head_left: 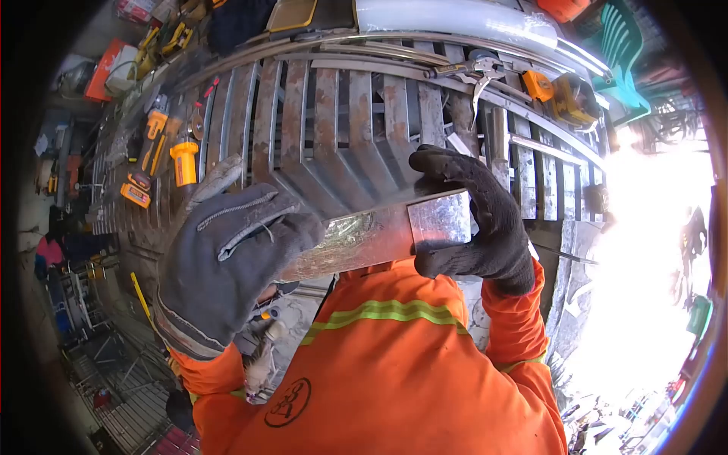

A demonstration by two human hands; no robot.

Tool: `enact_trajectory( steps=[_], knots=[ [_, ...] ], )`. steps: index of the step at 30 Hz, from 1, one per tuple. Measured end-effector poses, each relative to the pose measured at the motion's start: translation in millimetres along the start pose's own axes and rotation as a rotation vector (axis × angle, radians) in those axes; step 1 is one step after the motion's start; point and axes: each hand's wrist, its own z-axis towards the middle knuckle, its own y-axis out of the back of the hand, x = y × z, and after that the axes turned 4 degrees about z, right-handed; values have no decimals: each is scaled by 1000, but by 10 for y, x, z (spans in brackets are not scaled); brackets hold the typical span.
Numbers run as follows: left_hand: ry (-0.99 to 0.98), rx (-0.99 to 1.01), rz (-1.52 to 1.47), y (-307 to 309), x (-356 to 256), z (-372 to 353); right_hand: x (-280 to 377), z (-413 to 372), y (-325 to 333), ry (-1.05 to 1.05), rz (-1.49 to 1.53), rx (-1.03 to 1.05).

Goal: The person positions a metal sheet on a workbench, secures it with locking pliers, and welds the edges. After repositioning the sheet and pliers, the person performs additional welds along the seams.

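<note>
A shiny bent piece of sheet metal (364, 236) is held in front of my chest, near the close edge of the slatted bench. Its upper face mirrors the slats. My left hand (239, 254), in a thick grey work glove, is closed on the left end, with the fingertips partly hidden. On the right end, my right hand (493, 216) wears a dark glove and curls around the metal, fingers at the far edge and thumb at the near edge.
The slatted metal bench (327, 106) carries a yellow cordless grinder (150, 148), a yellow battery-like block (183, 163), locking pliers (481, 72) and a yellow-black tool (572, 102). Long metal strips and a large pale tube (455, 23) lie behind. A green chair (623, 53) stands far right.
</note>
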Motion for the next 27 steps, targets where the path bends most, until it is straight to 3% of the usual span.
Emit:
enact_trajectory(
  steps=[5, 8, 10, 13, 19, 24, 26, 27],
  knots=[
    [148, -50, -87, -37, -170, -66, -27, -2, 106, 87, -127, 72],
    [228, 65, -50, 40, -249, -44, -36, 46, 122, 141, -133, 89],
    [391, 146, -41, 87, -349, 44, -90, 56, 123, 194, -198, 41],
    [318, 195, -26, 200, -466, 79, -273, 25, 127, 189, -84, 43],
    [548, 80, 31, 30, -829, 514, -178, 177, 119, 227, -240, 40],
    [538, -22, -17, -135, -855, 575, -292, 248, -35, 371, -119, 19],
    [540, -43, -3, -149, -844, 566, -115, 172, -126, 48, 46, -125],
    [547, -43, -25, -149, -836, 576, -123, 169, -131, 53, 53, -121]
  ],
)
